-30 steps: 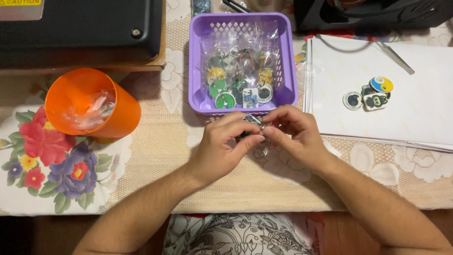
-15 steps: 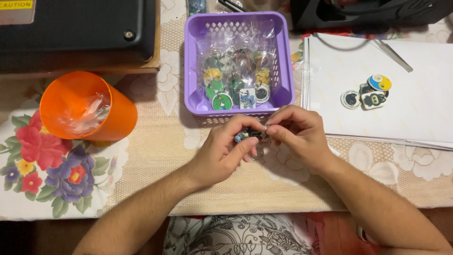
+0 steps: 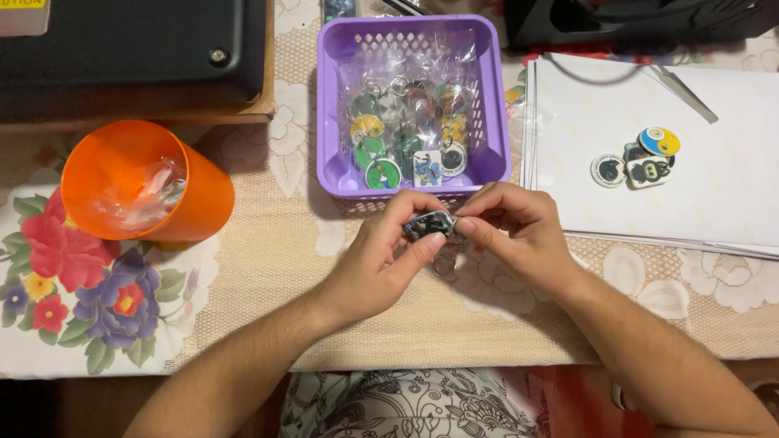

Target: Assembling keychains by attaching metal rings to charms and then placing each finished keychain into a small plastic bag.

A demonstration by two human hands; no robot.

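Since a second ago the hands have drawn slightly down-frame from the purple basket [image 3: 495, 122]; left hand [image 3: 381, 264] and right hand [image 3: 519, 231] both pinch the small charm [image 3: 428, 225] mid-frame above the worktop [image 3: 268, 243], its ring dangling.

Yellow label [image 3: 20, 3] top-left corner, clear packets [image 3: 406, 122] in purple basket [image 3: 329, 105]
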